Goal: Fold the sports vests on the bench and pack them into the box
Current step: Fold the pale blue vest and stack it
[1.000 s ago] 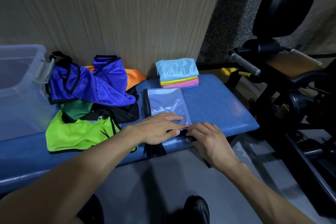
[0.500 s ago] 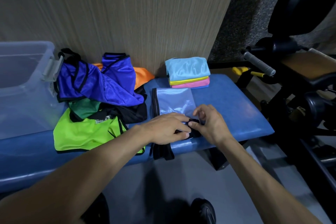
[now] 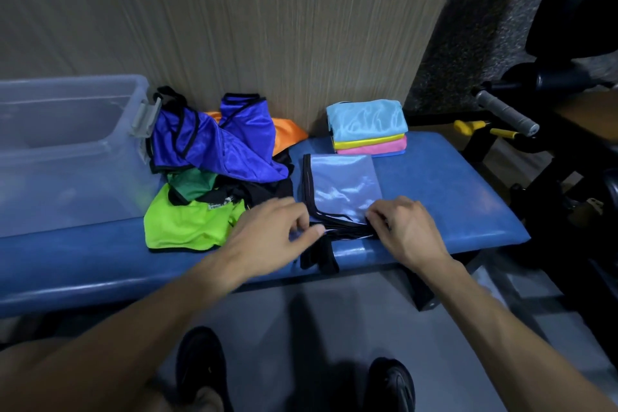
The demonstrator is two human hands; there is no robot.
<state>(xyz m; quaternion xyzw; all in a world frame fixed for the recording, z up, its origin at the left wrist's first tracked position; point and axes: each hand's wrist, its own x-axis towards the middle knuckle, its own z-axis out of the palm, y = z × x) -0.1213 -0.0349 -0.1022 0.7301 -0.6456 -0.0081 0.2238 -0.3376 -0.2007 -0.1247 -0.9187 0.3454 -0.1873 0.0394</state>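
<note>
Far left on the padded blue bench [image 3: 451,197]: clear plastic storage box [image 3: 67,157]; beside it, a loose heap of unfolded vests, shiny royal-blue vest with black trim [image 3: 214,147] topmost, orange, dark green and black pieces under it, lime-green vest [image 3: 187,224] in front. Centre: pale lilac-blue satin vest with black binding [image 3: 341,187], laid flat and part-folded, its near edge pinched by the left hand [image 3: 271,237] and the right hand [image 3: 406,231], fingers curled into the black trim. Behind it, at the wall: stack of folded vests [image 3: 368,127], light blue over yellow and pink.

Wood-grain wall panel [image 3: 267,27], black gym machine [image 3: 568,27], grey foam handle [image 3: 506,112], black shoes [image 3: 200,368]
</note>
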